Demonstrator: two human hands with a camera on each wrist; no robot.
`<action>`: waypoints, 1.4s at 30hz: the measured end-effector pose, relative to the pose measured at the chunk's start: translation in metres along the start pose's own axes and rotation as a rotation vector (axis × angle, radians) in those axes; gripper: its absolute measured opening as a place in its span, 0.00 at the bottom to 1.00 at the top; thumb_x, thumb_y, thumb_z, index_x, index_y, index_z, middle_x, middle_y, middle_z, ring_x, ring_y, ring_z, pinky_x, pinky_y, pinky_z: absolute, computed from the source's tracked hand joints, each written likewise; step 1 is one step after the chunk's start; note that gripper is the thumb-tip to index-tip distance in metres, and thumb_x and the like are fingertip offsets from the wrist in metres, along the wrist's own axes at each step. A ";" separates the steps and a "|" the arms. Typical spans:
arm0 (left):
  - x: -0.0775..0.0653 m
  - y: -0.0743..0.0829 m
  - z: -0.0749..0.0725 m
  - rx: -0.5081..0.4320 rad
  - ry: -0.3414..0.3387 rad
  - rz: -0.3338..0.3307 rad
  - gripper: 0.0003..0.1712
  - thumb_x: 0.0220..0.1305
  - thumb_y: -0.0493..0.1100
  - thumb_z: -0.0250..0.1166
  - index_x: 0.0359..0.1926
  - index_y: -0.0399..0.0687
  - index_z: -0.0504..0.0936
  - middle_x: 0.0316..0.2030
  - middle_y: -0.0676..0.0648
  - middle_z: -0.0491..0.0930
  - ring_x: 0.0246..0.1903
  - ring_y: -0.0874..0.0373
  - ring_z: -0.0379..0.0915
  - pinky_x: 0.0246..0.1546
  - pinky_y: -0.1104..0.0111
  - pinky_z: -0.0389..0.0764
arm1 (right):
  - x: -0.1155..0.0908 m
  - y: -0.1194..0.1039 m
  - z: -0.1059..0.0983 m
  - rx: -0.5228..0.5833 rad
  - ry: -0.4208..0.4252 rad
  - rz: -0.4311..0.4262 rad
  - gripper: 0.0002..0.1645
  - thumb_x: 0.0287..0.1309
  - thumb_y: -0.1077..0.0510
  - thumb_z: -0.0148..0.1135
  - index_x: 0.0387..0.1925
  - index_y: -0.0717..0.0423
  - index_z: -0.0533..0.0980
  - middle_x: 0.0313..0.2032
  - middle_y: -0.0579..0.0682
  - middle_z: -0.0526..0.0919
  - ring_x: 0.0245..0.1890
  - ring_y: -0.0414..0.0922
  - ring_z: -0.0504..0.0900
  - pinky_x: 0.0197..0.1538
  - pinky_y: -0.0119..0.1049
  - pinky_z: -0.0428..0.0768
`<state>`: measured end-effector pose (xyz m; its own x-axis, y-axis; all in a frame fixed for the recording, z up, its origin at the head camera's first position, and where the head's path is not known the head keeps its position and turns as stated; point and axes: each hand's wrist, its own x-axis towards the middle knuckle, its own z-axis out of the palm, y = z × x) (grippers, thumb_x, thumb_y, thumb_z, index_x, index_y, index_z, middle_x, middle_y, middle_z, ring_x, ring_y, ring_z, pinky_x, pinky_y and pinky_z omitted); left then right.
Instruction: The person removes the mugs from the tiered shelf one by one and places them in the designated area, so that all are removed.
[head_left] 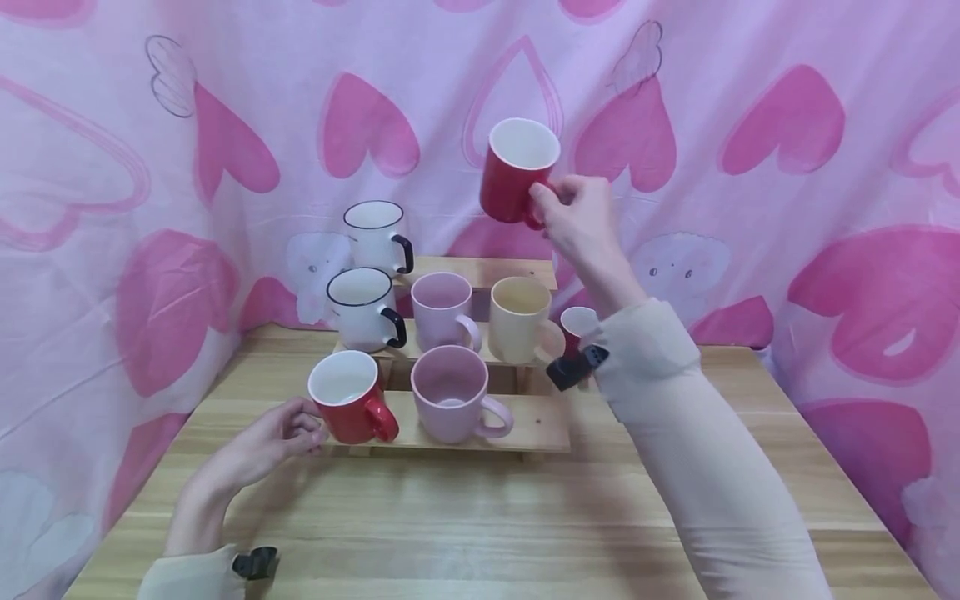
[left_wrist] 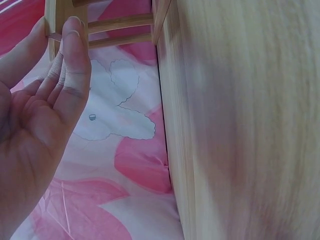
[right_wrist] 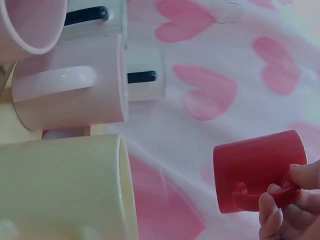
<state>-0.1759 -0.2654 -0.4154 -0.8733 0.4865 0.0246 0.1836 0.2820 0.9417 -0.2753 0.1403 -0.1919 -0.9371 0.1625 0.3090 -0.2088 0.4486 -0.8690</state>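
Note:
My right hand (head_left: 581, 221) holds a red mug (head_left: 510, 187) with a white inside by its handle, raised above the top tier of a wooden stepped rack (head_left: 551, 417). In the right wrist view the thumb and fingers pinch that red mug's handle (right_wrist: 265, 197). My left hand (left_wrist: 45, 100) grips the left end of the rack's lowest board (left_wrist: 65, 20) between thumb and fingers. Beside it, another red mug (head_left: 345, 408) stands on that board, with a pink mug (head_left: 450, 408) to its right.
The middle tier carries a white black-rimmed mug (head_left: 360, 321), a pink mug (head_left: 438, 312) and a cream mug (head_left: 513, 325). Another white mug (head_left: 371, 242) stands at the top left. A red cup (head_left: 577, 325) is partly hidden behind my right sleeve. A heart-patterned curtain (head_left: 450, 92) hangs behind.

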 end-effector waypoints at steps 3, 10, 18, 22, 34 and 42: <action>0.000 0.001 0.001 -0.002 -0.002 -0.010 0.16 0.69 0.30 0.57 0.53 0.21 0.66 0.39 0.31 0.75 0.39 0.52 0.79 0.42 0.61 0.83 | -0.011 0.014 -0.015 0.063 0.037 -0.017 0.18 0.66 0.51 0.60 0.44 0.62 0.83 0.36 0.59 0.83 0.32 0.48 0.82 0.38 0.36 0.82; -0.001 0.002 -0.001 0.035 0.014 -0.007 0.16 0.68 0.30 0.58 0.51 0.22 0.67 0.38 0.31 0.76 0.39 0.51 0.79 0.42 0.61 0.83 | -0.038 0.047 -0.045 0.056 0.121 -0.030 0.21 0.65 0.48 0.61 0.44 0.64 0.82 0.37 0.59 0.84 0.34 0.49 0.82 0.37 0.31 0.82; -0.001 0.000 -0.001 0.038 0.013 -0.018 0.16 0.68 0.32 0.59 0.51 0.24 0.68 0.39 0.31 0.76 0.40 0.48 0.78 0.43 0.61 0.82 | -0.065 0.085 -0.071 0.026 0.207 0.024 0.22 0.64 0.45 0.62 0.45 0.61 0.82 0.35 0.56 0.83 0.31 0.44 0.82 0.36 0.29 0.81; -0.007 -0.001 -0.003 0.050 0.018 -0.027 0.16 0.67 0.32 0.59 0.51 0.24 0.68 0.39 0.29 0.76 0.39 0.47 0.79 0.42 0.62 0.83 | -0.075 0.105 -0.074 0.020 0.209 0.054 0.23 0.64 0.46 0.63 0.47 0.62 0.82 0.35 0.58 0.84 0.28 0.43 0.82 0.35 0.27 0.81; -0.008 -0.005 -0.001 0.044 0.010 -0.031 0.15 0.68 0.31 0.58 0.50 0.24 0.68 0.38 0.30 0.76 0.39 0.48 0.79 0.42 0.61 0.82 | -0.098 0.164 -0.071 0.029 0.314 0.158 0.21 0.63 0.51 0.65 0.46 0.66 0.82 0.29 0.49 0.84 0.22 0.38 0.82 0.29 0.24 0.80; -0.007 -0.005 -0.001 0.052 0.019 -0.037 0.15 0.68 0.31 0.58 0.50 0.24 0.68 0.38 0.32 0.76 0.38 0.49 0.78 0.41 0.61 0.83 | -0.096 0.193 -0.073 -0.023 0.358 0.238 0.21 0.63 0.50 0.64 0.48 0.63 0.82 0.33 0.54 0.85 0.21 0.35 0.81 0.26 0.23 0.78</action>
<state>-0.1708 -0.2710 -0.4197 -0.8884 0.4590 -0.0029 0.1739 0.3424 0.9233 -0.2053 0.2750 -0.3613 -0.8010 0.5570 0.2193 0.0115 0.3806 -0.9247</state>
